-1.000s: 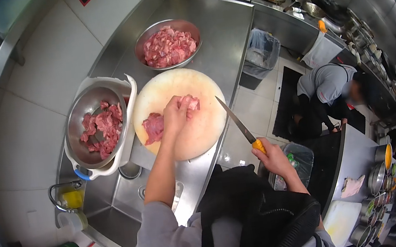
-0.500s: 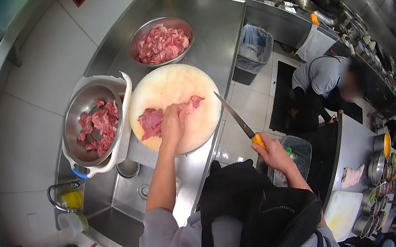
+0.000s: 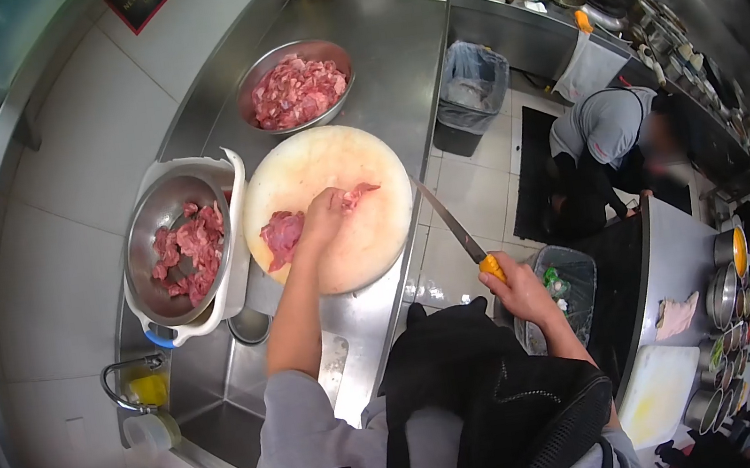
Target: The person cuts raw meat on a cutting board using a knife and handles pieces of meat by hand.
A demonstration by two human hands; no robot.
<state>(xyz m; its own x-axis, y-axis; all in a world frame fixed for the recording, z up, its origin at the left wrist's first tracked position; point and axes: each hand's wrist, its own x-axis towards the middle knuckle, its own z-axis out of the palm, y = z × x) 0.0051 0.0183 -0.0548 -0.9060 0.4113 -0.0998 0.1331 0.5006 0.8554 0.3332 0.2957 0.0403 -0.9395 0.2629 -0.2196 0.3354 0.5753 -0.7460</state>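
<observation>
The steel counter (image 3: 387, 34) is seen across the upper centre of the frame, and on it the round cutting board (image 3: 377, 248) is set at the centre. The board is flanked by a heaped bowl (image 3: 327, 49) above it and by a part-filled bowl (image 3: 143, 255) at the left, which is held in a white tub (image 3: 238, 190).

The knife (image 3: 451, 217) is gripped by the right hand (image 3: 521, 290), whose fingers are closed round the yellow handle, right of centre. Its long axis is slanted from the handle at lower right to the tip at upper left, and the tip is seen close beside the board's right edge.

The left hand (image 3: 324, 222) is placed over the middle of the board, fingers bent and drawn together. By its fingertips the slim meat strip (image 3: 359, 196) is touched; whether it is pinched or only pressed cannot be told. The larger meat piece (image 3: 283, 237) is laid left of that hand, apart from the strip.

The strip's long axis is pointed rightward, slightly up, with its thin end towards the knife tip. A bare stretch of board is left between them; the strip is nearer to the left hand.
</observation>
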